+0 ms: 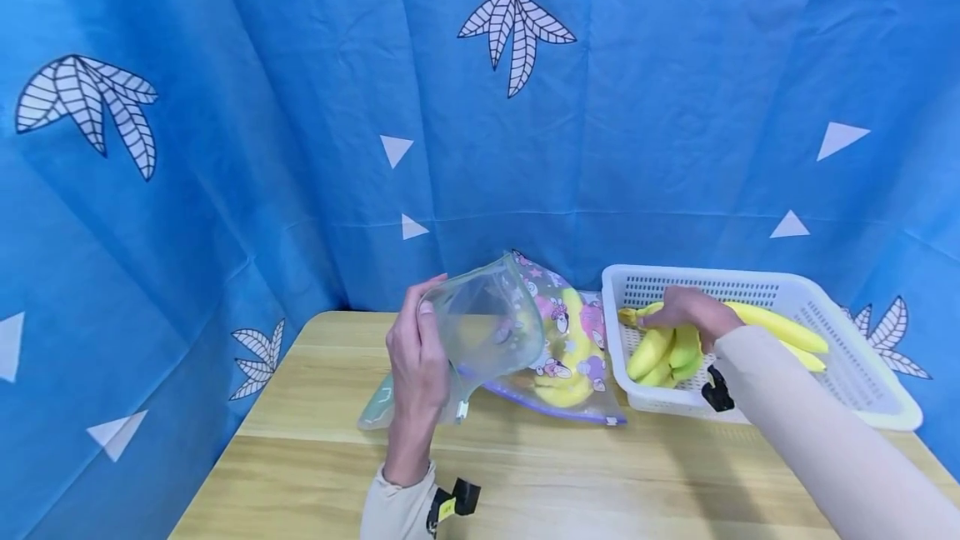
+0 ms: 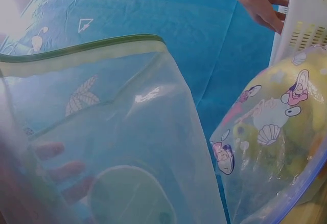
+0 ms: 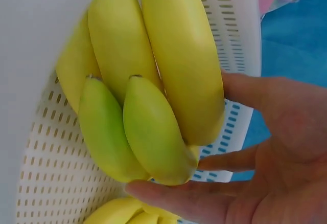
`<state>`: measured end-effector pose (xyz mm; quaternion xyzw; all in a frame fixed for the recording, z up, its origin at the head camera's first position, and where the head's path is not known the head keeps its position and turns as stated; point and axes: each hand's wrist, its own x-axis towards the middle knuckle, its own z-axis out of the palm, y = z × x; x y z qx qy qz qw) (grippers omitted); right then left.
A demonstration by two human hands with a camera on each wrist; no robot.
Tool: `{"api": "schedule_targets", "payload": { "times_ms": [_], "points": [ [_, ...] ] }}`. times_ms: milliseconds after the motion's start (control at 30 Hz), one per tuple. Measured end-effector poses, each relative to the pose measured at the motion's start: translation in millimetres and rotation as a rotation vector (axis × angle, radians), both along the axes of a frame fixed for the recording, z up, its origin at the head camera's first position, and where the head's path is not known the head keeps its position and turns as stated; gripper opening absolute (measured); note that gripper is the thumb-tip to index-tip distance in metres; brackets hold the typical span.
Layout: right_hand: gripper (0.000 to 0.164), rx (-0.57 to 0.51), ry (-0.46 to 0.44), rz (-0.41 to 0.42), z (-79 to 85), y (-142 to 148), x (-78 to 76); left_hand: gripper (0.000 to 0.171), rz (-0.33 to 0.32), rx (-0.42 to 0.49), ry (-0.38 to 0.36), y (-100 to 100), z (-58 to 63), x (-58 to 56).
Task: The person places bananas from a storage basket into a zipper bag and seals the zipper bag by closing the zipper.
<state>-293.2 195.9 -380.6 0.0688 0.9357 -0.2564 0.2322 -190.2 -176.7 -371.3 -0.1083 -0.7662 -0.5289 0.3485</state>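
Observation:
My left hand (image 1: 420,352) holds a clear zip bag (image 1: 491,332) with a pale green edge, thumb on the near side. Through its film, the fingers (image 2: 69,170) show in the left wrist view. The bag's mouth is spread apart, with the green zip strip along its top. At the white basket, my right hand (image 1: 693,308) grips a bunch of bananas (image 3: 181,55), yellow with greener small ones. Its thumb lies along the lower side, and other fingertips are hidden behind the fruit. The bunch rests within the basket, at its left side.
A patterned zip bag (image 1: 592,361) with a purple strip, bananas inside, lies between the clear bag and the white slotted basket (image 1: 873,357). More bananas (image 1: 776,325) lie in the basket. A blue patterned curtain (image 1: 660,148) hangs behind the wooden table (image 1: 300,473).

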Motion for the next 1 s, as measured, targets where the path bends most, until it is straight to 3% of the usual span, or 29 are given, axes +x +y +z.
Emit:
{"api": "schedule_targets", "payload": {
  "times_ms": [300, 400, 500, 800, 1000],
  "points": [
    [0.06, -0.062, -0.024, 0.019, 0.3, 7.0, 1.4, 0.036, -0.016, 0.007, -0.024, -0.7, -3.6, 1.3],
    [0.074, -0.115, -0.031, 0.016, 1.0, 9.7, 3.3, 0.036, -0.017, 0.007, -0.029, -1.0, -4.5, 1.8],
    [0.079, -0.139, -0.02, 0.008, 2.9, 12.0, 6.5, 0.036, -0.019, 0.01, -0.029, -1.6, -5.1, 1.2],
    [0.089, -0.218, 0.14, 0.016, 10.8, 25.9, 17.4, 0.038, -0.028, 0.001, 0.005, -4.0, -3.1, -2.7],
    [0.085, -0.185, 0.36, -0.021, 16.2, 37.1, 31.5, 0.038, -0.047, -0.011, 0.03, -5.7, -3.9, -4.9]
  ]
}}
